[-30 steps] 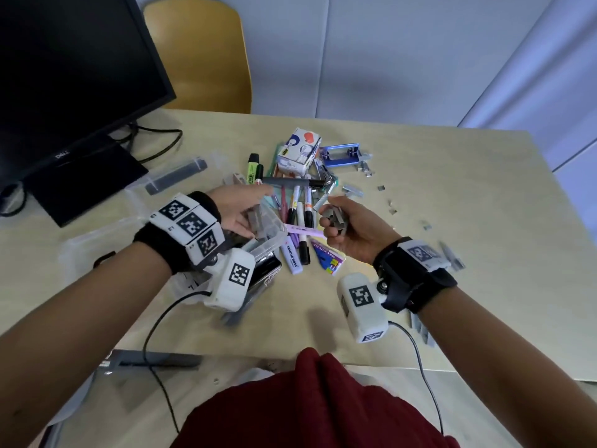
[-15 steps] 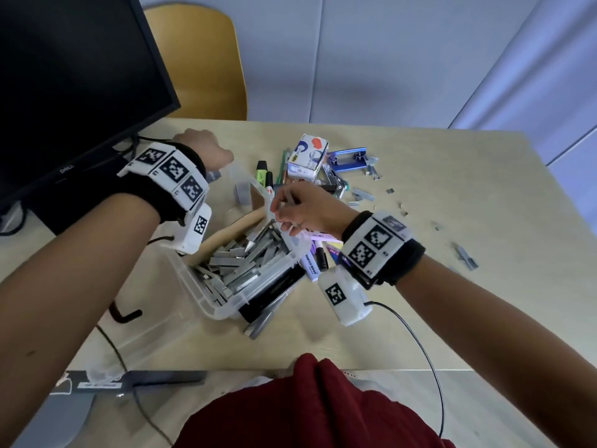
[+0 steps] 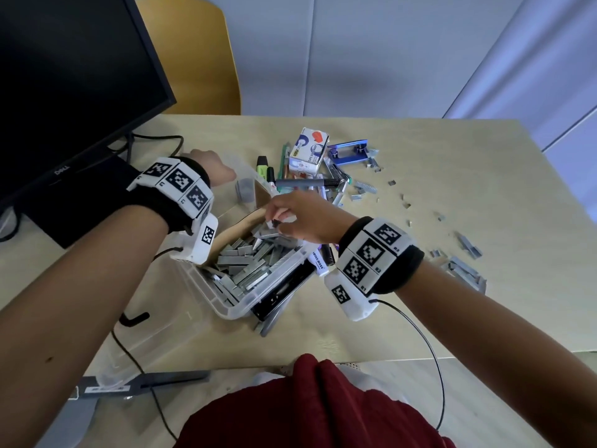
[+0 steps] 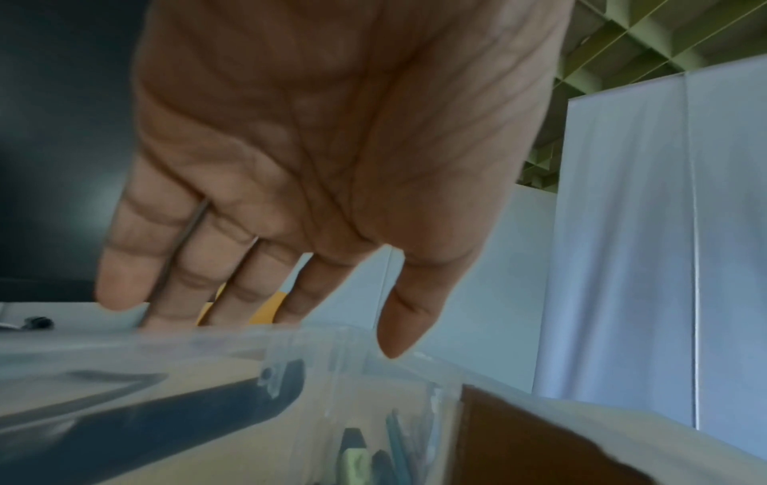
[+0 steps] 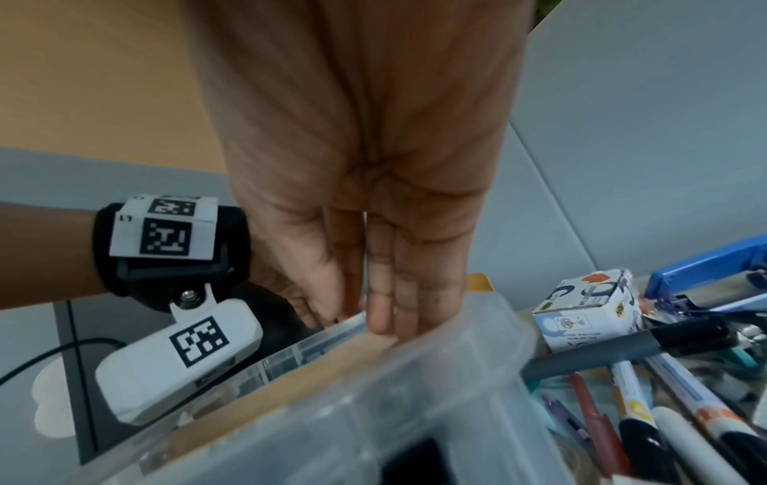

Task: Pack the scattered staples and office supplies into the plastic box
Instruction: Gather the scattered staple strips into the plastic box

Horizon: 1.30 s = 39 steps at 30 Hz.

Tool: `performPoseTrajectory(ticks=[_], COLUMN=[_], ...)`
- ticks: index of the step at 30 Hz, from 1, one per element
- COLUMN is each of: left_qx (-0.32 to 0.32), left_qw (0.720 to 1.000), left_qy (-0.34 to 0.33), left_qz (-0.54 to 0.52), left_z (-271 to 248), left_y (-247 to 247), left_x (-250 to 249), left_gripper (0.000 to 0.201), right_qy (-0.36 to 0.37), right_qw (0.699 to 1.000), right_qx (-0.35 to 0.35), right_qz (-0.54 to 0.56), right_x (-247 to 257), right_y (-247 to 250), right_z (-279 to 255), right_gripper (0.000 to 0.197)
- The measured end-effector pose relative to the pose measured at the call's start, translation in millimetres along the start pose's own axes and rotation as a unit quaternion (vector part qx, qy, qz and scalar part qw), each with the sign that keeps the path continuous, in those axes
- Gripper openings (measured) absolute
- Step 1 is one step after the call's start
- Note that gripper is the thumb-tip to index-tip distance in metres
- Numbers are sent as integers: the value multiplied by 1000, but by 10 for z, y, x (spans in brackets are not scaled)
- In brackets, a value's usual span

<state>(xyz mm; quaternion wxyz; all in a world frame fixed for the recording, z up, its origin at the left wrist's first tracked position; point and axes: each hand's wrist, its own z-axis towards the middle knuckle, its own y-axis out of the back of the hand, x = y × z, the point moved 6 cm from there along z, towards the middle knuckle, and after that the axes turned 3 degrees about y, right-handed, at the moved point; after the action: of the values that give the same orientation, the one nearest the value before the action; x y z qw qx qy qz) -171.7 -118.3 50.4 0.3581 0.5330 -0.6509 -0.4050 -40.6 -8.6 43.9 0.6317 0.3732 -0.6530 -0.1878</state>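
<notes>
A clear plastic box (image 3: 239, 310) stands tilted in the middle of the table, holding several grey staple strips (image 3: 248, 263) and a brown card divider (image 3: 232, 229). My left hand (image 3: 213, 166) is at the box's far left corner, fingers straight, their tips behind the rim (image 4: 249, 341); the left hand (image 4: 290, 321) holds nothing. My right hand (image 3: 290, 215) hangs over the box's far side, fingertips down among the strips. In the right wrist view the right hand (image 5: 382, 311) has straight fingers close together at the rim (image 5: 436, 354). Pens and markers (image 3: 310, 184) lie just beyond.
A white tape-dispenser carton (image 3: 308, 150) and a blue stapler (image 3: 349, 151) sit behind the pens. Loose staples (image 3: 465, 270) lie scattered to the right. A black object (image 3: 284, 286) lies under the box's right side. A monitor (image 3: 64, 76) stands at left, a clear lid (image 3: 139, 350) near the front edge.
A second ago both hands were together over the pens, the right gripping a clump of staples. The left moved to the box's far left corner; the right came over the box.
</notes>
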Motion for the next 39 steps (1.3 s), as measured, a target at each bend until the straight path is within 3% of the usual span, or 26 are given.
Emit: performPoseTrajectory(ticks=[5,8,12,16,20,27,30,34,39], left_qx=[-34,-54,-52,-19,51,87,63,-39,-107], left_qw=[993,972,946,940,949,962,964,973,976], left_qy=[-51,-133,-217,-230,-176,-116,-108,-110,-83], left_qz=[-98,-187,-236,-253,-258,-232,-234,-199,-172], left_z=[-217,-510,-817,-772,-535,-88,112,423,796], left_y=[149,278,272,34,-358,-836,-865,-716,-464], left_x=[-250,-589,-1170,-1750,-2182,-2647,-2807,-2922,-2928], left_gripper=[47,21,14,15,33,20,27,26,45], right_qy=[-3,-49,-125,-176,-197,-220,-230,-213,-205], right_qw=[992,975,958,959,966,974,973,975,973], right_qx=[-107,-180,-220,-197,-160,-53,-32,-18,-12], right_qz=[64,118,134,99,46,-16,-18,-64,-106], right_x=[-137,-397,-895,-1341,-1770,-2454,-2661,-2827,-2987], right_y=[145,309,503,685,877,1125,1238,1416,1508], right_z=[-258,-515,-841,-990,-964,-716,-525,-177,274], right_gripper=[19,17,17,20,21,23,23,27,39])
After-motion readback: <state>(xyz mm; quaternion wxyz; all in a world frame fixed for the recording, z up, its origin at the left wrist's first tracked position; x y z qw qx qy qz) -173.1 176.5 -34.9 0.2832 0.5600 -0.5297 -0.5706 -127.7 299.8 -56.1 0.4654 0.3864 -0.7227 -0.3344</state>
